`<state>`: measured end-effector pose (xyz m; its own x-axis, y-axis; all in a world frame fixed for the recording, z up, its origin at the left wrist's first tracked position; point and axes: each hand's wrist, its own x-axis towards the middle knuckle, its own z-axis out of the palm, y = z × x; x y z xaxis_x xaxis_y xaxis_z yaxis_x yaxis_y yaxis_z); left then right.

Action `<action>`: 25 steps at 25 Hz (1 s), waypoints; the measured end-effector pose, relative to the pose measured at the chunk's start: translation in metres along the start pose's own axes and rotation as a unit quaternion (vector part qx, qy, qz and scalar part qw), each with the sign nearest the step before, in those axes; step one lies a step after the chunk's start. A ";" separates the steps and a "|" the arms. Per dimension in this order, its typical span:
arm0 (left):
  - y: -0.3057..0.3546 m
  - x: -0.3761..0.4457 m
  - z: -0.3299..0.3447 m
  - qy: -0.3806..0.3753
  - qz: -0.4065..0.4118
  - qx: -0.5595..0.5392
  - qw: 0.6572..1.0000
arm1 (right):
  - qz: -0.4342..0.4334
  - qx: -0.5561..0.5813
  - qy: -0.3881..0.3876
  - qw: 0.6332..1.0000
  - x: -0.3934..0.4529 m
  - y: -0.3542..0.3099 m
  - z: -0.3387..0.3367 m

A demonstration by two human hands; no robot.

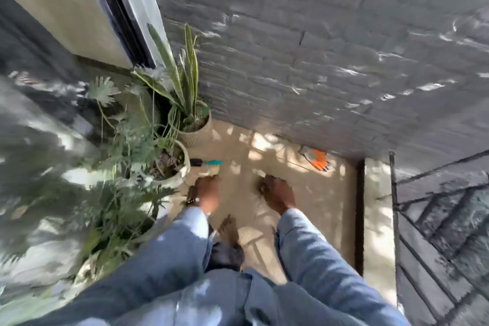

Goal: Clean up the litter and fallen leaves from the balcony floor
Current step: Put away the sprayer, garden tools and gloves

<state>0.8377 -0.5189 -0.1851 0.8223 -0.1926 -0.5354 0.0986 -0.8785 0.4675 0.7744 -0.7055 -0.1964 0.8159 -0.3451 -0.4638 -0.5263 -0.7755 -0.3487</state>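
Note:
The view is motion-blurred. Both arms in blue sleeves reach down to the beige balcony floor (312, 209). My right hand (279, 194) is curled round a dark clump of dry leaves (262, 186) at its fingertips. My left hand (207, 190) hovers beside the white pot, just below a pale scrap of litter (211, 173). Blur hides whether its fingers touch or hold the scrap.
Potted plants (169, 164) crowd the left side, with a snake plant (194, 127) in the corner. A teal-handled tool (213, 163) lies by the pots. Orange gloves (318, 160) lie against the grey brick wall (317, 61). A black railing (394, 206) bounds the right edge. My bare foot (229, 230) stands between the arms.

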 end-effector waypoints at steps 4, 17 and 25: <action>0.015 0.075 -0.024 -0.005 -0.006 0.033 0.999 | 0.012 0.011 -0.048 0.999 0.070 -0.007 -0.031; -0.097 0.379 0.086 -0.014 -0.101 0.004 0.995 | -0.092 -0.089 -0.222 0.967 0.406 -0.010 0.159; -0.234 0.525 0.222 -0.042 -0.228 -0.083 0.969 | -0.168 -0.144 -0.226 0.949 0.575 -0.006 0.407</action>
<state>1.1215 -0.5113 -0.7314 0.6244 0.1574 -0.7651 0.5348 -0.8001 0.2719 1.1497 -0.6841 -0.7921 0.7061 0.1579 -0.6903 -0.1142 -0.9367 -0.3310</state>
